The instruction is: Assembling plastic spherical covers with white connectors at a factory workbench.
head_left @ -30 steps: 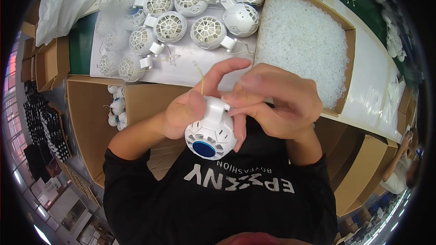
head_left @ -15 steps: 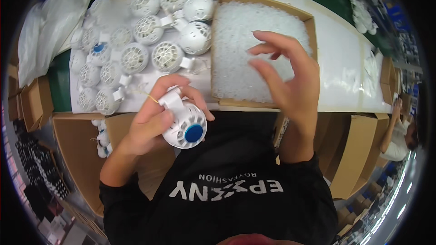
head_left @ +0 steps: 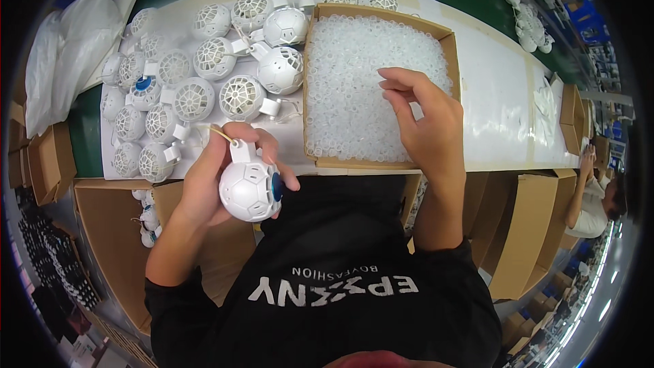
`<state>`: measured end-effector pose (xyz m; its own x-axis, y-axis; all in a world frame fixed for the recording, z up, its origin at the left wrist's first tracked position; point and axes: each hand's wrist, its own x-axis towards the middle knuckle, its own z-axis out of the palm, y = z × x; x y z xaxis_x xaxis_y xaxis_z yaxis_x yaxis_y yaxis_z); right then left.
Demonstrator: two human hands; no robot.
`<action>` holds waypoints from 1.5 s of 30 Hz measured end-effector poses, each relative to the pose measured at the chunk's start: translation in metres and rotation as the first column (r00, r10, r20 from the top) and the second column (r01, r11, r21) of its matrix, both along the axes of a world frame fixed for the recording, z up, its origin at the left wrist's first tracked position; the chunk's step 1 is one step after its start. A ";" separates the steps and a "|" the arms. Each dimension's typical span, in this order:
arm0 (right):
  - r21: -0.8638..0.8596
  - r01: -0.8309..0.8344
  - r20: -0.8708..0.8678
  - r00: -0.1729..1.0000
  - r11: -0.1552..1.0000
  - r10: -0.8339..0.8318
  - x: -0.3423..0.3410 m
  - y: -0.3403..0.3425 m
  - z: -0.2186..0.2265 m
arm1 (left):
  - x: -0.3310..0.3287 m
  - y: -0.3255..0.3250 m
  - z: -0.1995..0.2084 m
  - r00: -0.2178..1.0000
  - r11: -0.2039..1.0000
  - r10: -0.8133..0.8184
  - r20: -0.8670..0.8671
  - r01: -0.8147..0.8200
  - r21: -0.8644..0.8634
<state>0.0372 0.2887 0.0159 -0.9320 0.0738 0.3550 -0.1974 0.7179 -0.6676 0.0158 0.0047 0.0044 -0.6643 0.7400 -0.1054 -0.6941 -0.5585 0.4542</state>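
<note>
In my left hand is a white ball-shaped mini fan with panels like a football, a square neck on top and a blue round centre facing right. A thin yellowish cord loops from its neck over my fingers. My right hand hovers above a shallow cardboard box full of small clear plastic rings. Its thumb and fingertips are curled near one another with a small gap, and nothing shows between them.
Several similar white fans lie on the white table left of the box, one with a blue centre. Clear plastic bags lie far left. Open cartons stand below the table edge. A person is at far right.
My left hand has turned the fan so its blue centre faces right and its panelled shell faces up. My right hand's thumb and fingers have drawn closer together over the box.
</note>
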 end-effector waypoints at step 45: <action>-0.347 -0.435 -0.318 0.888 0.831 0.332 0.009 -0.092 0.006 | 0.012 0.009 -0.001 0.358 0.609 0.046 -0.933 -0.750 -0.258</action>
<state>0.0457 0.1968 0.0221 -0.8066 -0.0898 0.5843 -0.5874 0.2326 -0.7751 0.0275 0.0136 0.0033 -0.8512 0.3372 0.4022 0.4232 -0.0125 0.9060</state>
